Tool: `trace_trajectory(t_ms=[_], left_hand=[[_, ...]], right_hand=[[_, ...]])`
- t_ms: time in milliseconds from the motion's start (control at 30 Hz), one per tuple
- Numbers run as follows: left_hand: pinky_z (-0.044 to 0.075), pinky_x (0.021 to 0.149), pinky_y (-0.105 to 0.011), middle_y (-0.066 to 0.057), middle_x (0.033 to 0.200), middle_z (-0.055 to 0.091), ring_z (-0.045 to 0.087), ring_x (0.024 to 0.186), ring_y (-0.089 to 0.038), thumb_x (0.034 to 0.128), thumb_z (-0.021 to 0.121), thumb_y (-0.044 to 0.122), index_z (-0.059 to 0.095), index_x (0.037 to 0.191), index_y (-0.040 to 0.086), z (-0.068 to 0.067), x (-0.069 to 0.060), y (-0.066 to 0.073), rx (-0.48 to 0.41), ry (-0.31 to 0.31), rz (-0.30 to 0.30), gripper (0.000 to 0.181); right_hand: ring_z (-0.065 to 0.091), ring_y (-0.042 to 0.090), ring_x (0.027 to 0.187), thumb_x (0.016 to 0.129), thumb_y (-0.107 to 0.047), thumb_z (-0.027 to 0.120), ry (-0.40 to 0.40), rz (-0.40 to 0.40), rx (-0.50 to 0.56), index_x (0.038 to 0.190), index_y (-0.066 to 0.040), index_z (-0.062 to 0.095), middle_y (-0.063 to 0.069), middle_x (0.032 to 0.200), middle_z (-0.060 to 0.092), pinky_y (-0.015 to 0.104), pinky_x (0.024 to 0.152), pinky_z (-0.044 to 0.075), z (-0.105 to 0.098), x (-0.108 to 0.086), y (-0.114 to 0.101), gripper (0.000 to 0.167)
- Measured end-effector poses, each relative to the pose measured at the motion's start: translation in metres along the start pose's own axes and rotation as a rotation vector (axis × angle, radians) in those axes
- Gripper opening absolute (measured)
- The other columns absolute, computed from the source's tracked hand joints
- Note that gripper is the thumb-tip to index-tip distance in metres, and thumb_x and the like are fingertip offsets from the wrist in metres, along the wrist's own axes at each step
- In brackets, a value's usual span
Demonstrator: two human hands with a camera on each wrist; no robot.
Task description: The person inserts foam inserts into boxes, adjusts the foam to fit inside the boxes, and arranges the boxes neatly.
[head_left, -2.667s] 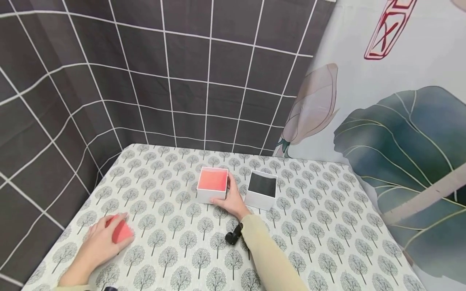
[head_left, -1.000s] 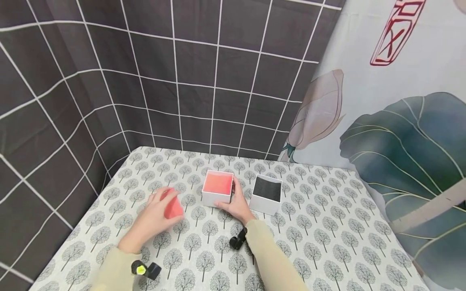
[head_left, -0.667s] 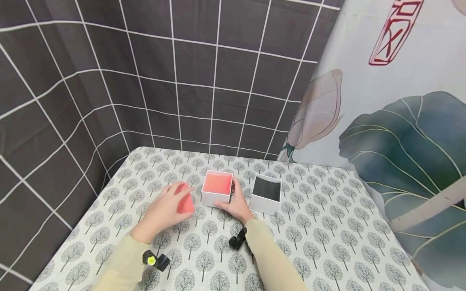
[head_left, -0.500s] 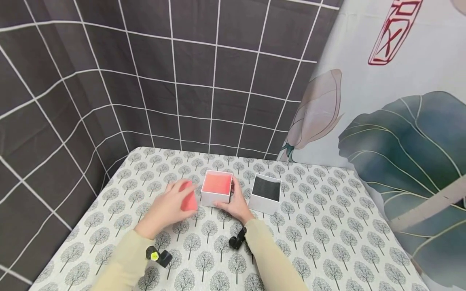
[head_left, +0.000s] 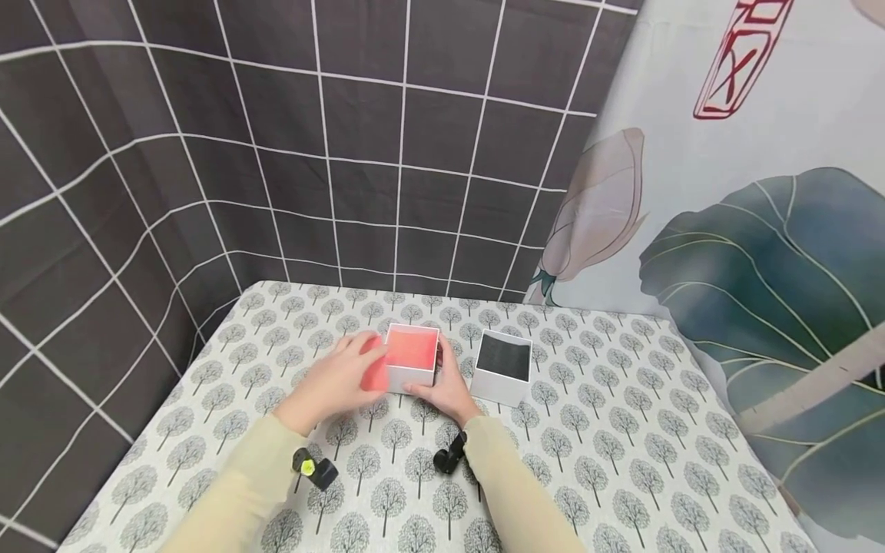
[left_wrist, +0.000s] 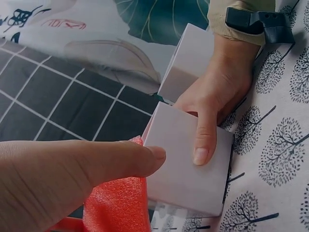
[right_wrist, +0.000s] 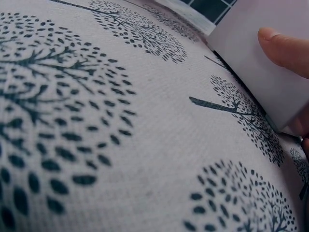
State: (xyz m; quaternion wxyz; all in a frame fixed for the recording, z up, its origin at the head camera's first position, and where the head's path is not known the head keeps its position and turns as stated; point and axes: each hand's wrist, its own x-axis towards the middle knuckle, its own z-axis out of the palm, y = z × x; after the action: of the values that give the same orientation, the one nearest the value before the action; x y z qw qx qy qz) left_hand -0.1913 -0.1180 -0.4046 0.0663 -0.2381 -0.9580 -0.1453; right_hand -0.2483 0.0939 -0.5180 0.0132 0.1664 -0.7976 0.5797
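Note:
My left hand [head_left: 339,382] pinches a red foam block [left_wrist: 120,205] between thumb and fingers, close against the left side of a white box [left_wrist: 186,154]. Red foam or lining [head_left: 412,349] shows inside that open-topped box; I cannot tell which. My right hand [head_left: 445,388] grips the same box at its right side, the thumb on its front face and the fingers behind. In the right wrist view only the thumb [right_wrist: 285,50] and a little of the fingers show, against the box wall. Much of the red block is hidden by the left hand.
A second white box [head_left: 499,388], with a black inside, stands just right of the right hand. Both boxes sit on a tree-print cloth [head_left: 601,430]. A dark gridded curtain [head_left: 359,115] hangs behind, and a flower-print curtain [head_left: 726,253] at the right.
From the left side of the table, the left hand has carried the red foam block rightward, up beside the box. The right hand keeps its grip on the box. The view has shifted slightly.

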Motion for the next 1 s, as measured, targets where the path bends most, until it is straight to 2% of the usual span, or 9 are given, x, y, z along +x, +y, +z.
trace_trajectory(t_ms=[300,533,733,1000], left_hand=[[0.048,0.079,-0.059,-0.018,0.144,0.033,0.037,0.124,-0.04,0.0749,0.074,0.04,0.048,0.136,0.015,-0.002,0.023,0.008,0.006,-0.056,0.039,0.072],[0.045,0.086,-0.058,-0.016,0.145,0.032,0.035,0.127,-0.038,0.0749,0.072,0.047,0.044,0.139,0.015,-0.004,0.042,0.012,0.029,-0.121,0.079,0.077],[0.045,0.085,-0.058,-0.015,0.145,0.031,0.033,0.128,-0.038,0.0747,0.075,0.036,0.044,0.139,0.018,-0.005,0.06,0.014,0.025,-0.179,0.108,0.074],[0.048,0.084,-0.054,-0.012,0.147,0.029,0.033,0.129,-0.035,0.0731,0.077,0.031,0.044,0.139,0.021,-0.002,0.081,0.015,0.042,-0.272,0.144,0.074]], right_hand=[[0.044,0.018,0.118,0.062,-0.033,0.085,-0.01,0.003,-0.025,0.148,-0.027,0.01,0.001,0.135,0.041,0.044,0.098,0.039,0.0,0.001,0.002,0.114],[0.046,0.02,0.116,0.062,-0.033,0.085,-0.011,-0.017,-0.027,0.148,-0.024,0.01,0.003,0.135,0.042,0.045,0.097,0.039,0.0,0.001,0.003,0.115],[0.044,0.019,0.119,0.062,-0.034,0.085,-0.014,-0.013,-0.037,0.148,-0.027,0.009,0.002,0.139,0.039,0.048,0.1,0.036,0.0,0.002,0.005,0.115],[0.03,0.02,0.132,0.06,-0.044,0.084,-0.004,0.005,-0.09,0.149,-0.028,0.01,-0.002,0.149,0.025,0.058,0.103,0.025,0.0,0.002,0.004,0.117]])
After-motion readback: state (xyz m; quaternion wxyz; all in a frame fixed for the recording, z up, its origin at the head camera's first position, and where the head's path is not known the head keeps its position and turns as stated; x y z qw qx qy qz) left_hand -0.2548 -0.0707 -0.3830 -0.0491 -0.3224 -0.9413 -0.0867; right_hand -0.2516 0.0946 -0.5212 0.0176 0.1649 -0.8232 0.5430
